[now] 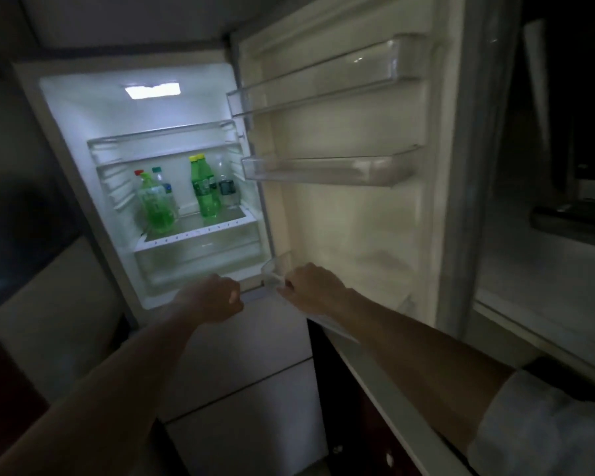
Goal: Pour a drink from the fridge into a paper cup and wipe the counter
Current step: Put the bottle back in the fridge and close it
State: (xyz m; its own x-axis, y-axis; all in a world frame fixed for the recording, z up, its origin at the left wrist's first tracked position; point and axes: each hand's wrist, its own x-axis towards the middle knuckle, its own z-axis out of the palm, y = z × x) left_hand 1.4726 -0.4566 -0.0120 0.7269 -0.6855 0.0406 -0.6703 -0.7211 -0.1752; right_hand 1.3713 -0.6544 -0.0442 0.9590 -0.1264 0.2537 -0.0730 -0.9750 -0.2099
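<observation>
The task is at its start: the fridge [134, 108] stands open and no drink has been picked. The door [344, 221] is swung wide toward 2 o'clock. The right hand [315, 286] grips the clear bottom door bin [275, 269] at its near corner, fingers curled over its rim. The left hand [213, 298] hangs at the front lip of the fridge with its fingers curled into a loose fist, and nothing shows in them.

The drinks stand on the lit shelf [200, 231], at about 11 o'clock from the hands: a squat green bottle [157, 209] at the left front, a tall green bottle [207, 192] with a yellow cap at the right, and paler bottles behind. No paper cup is in view.

Next, I judge, the free left hand should reach up and in for one bottle. The tall one looks easiest, since it stands near the shelf's front edge with open room to its left.

The upper shelf [162, 139] sits low overhead, so the bottle must come out forward, not up. The middle door bin [323, 170] juts in at 1 o'clock, close to the path.
</observation>
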